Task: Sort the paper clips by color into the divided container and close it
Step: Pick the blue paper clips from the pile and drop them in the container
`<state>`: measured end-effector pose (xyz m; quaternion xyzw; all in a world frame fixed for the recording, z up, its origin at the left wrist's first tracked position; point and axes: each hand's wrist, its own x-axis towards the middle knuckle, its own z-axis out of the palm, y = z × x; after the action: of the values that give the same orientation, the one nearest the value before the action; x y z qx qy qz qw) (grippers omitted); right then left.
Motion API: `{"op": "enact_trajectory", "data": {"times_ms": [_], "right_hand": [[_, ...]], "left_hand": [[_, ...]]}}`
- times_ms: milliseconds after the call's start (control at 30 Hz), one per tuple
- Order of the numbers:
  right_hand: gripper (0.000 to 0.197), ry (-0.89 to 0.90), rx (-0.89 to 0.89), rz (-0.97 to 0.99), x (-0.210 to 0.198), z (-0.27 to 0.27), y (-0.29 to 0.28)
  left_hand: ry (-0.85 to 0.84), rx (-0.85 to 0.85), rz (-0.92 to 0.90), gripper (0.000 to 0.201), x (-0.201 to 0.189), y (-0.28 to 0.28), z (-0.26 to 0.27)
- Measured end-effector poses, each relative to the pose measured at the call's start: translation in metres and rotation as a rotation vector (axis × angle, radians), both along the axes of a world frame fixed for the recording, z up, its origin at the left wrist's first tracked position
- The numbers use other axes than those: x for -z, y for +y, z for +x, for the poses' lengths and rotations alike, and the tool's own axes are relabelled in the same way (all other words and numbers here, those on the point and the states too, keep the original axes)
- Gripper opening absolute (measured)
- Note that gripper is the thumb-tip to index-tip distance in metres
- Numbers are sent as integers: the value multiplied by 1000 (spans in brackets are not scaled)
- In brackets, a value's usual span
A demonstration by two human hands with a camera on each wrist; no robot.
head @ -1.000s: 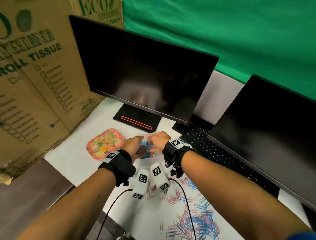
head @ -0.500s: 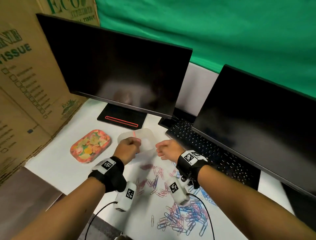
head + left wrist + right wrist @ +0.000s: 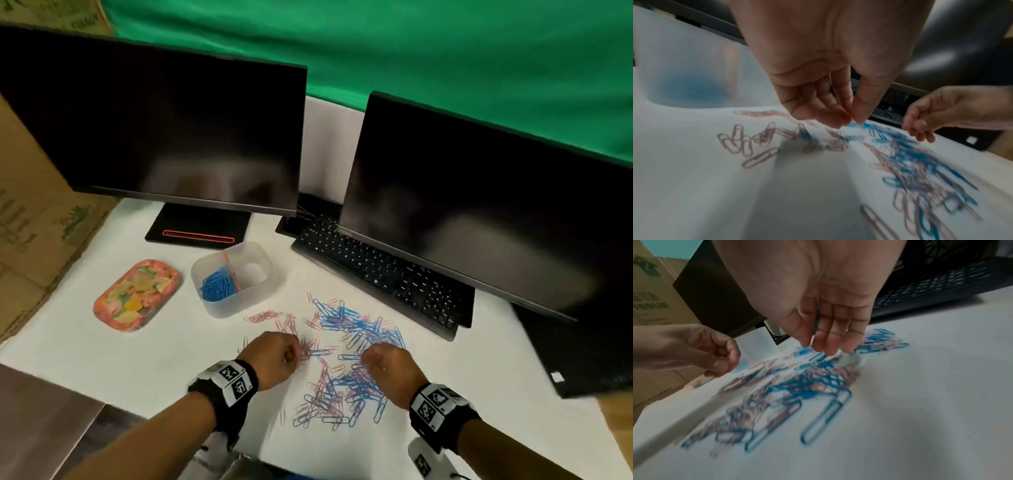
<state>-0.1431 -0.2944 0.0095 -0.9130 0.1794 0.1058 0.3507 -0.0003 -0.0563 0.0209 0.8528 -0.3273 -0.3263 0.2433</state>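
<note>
A translucent divided container [image 3: 261,256] stands open behind the pile, with blue clips [image 3: 217,287] in its left compartment; the right one looks bare. Its floral lid [image 3: 137,294] lies to its left. Mixed pink and blue paper clips [image 3: 346,342] are scattered on the white table. My left hand [image 3: 274,356] hovers over pink clips at the pile's left edge, thumb and fingertips pinched together [image 3: 851,121]; blur hides whether a clip sits between them. My right hand [image 3: 390,368] hangs over the blue clips [image 3: 797,382], fingers straight and pointing down [image 3: 826,347], holding nothing.
Two dark monitors [image 3: 154,130] [image 3: 479,212] and a black keyboard [image 3: 376,274] stand behind the pile. A monitor base [image 3: 198,229] sits behind the container. A cardboard box [image 3: 30,212] walls the left side. The table's front-left edge [image 3: 68,394] is near my left forearm.
Both hands have drawn back from the container to the clip pile. The blue clips they held over it a second ago now lie in the left compartment.
</note>
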Motion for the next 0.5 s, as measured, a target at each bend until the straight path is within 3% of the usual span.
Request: {"op": "enact_trajectory", "data": {"times_ms": [133,233,367,500], "right_hand": [[17,-19,-71,-95,12,-39,-1],[22,-45,-162,-190,21,-65,8],[31,-160,-294,-342,30,-95,27],[52,-25,-344,-408,36,-108,39]], "left_hand": [[2,105,51,18,13,-7,-20],[-92,220,26,15,19,-12,-37],[-311,458,-53,45,37,-7,-58],[-463,654,56,60,46,2,-66]]}}
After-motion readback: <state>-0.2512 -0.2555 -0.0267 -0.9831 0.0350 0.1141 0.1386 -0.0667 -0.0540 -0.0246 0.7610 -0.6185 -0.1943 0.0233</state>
